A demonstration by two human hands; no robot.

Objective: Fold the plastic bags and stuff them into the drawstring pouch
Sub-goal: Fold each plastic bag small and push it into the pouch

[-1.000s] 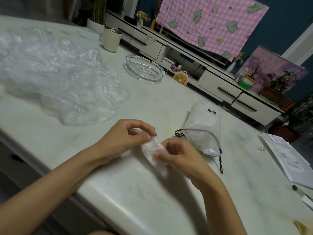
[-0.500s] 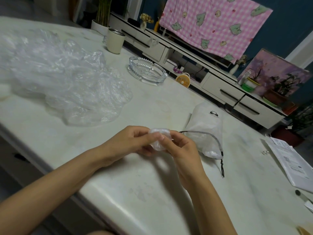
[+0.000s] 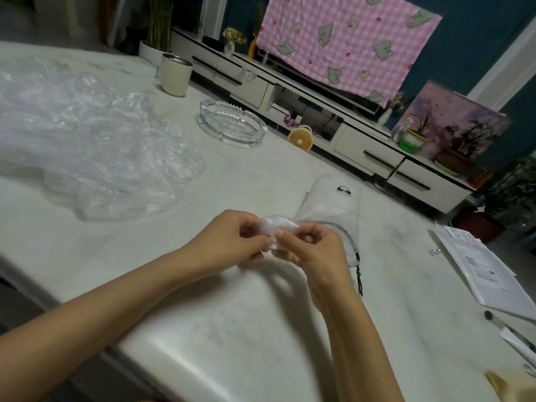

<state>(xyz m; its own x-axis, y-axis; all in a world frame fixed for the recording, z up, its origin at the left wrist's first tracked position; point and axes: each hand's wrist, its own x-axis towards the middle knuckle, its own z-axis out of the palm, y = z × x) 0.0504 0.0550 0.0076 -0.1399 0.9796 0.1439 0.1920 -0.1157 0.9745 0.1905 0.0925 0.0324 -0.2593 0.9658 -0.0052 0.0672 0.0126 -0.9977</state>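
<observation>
Both hands meet low over the counter (image 3: 261, 329), each grip closed on one small folded plastic bag (image 3: 279, 224). The left hand (image 3: 229, 242) pinches its left side and the right hand (image 3: 316, 250) its right side. The white drawstring pouch (image 3: 333, 201) lies on the counter just behind the right hand. A loose pile of clear plastic bags (image 3: 87, 146) lies at the left, near a glass ashtray (image 3: 232, 123).
</observation>
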